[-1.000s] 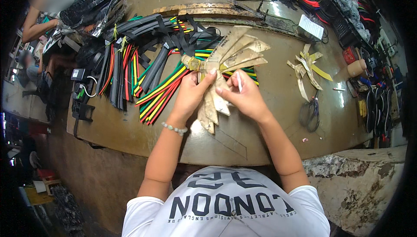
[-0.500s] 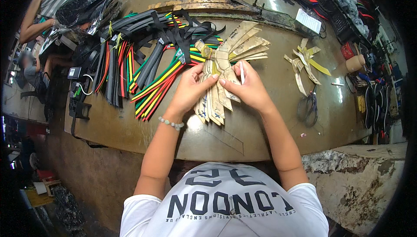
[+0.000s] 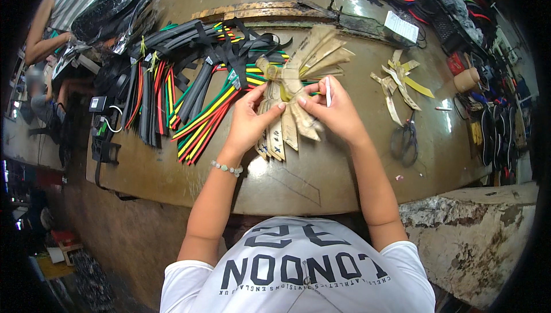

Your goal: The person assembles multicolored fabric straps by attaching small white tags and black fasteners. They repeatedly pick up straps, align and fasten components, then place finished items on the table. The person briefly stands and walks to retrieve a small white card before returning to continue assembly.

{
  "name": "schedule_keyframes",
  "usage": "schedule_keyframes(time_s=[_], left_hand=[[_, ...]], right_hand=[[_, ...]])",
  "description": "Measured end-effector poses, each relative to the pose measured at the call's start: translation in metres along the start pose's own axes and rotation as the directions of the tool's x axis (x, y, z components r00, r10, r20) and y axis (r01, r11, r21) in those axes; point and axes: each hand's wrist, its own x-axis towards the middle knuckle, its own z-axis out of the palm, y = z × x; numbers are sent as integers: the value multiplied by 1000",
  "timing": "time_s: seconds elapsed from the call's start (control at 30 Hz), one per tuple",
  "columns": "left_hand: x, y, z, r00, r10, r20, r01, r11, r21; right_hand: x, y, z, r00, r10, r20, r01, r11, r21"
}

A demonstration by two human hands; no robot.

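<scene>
A fanned bundle of tan card-like strips (image 3: 293,75), bound around its middle with yellowish tape, is held over the table in front of me. My left hand (image 3: 249,122) pinches the left side of the bundle between thumb and fingers. My right hand (image 3: 338,113) grips strips on the right side with its thumb and fingertips. A slim white stick (image 3: 328,92), perhaps a pen or marker, stands up between the fingers of that same hand. Dark marks show on the lower ends of several strips. The fingertips behind the bundle are partly hidden.
Left of the bundle lie heaps of black, red, yellow and green strips (image 3: 213,119). To the right are a smaller tied bunch of tan strips (image 3: 403,79), dark-handled scissors (image 3: 405,144) and a short white stick (image 3: 442,109). A paper (image 3: 402,26) lies farther back. Another person (image 3: 49,37) is at far left.
Some lower strips have swung to the right with my right hand, which has moved slightly right. A gap has opened among the lower strips. The view has shifted a little.
</scene>
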Motion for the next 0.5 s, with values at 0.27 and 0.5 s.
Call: schedule_keyframes(time_s=[0.27, 0.5], left_hand=[[-4, -14, 1, 995, 37, -97, -28, 996, 88], [-8, 5, 24, 990, -50, -133, 51, 999, 1]], right_hand=[[-9, 5, 25, 1000, 6, 2, -6, 969, 248], [-20, -5, 20, 936, -325, -135, 243, 875, -420]])
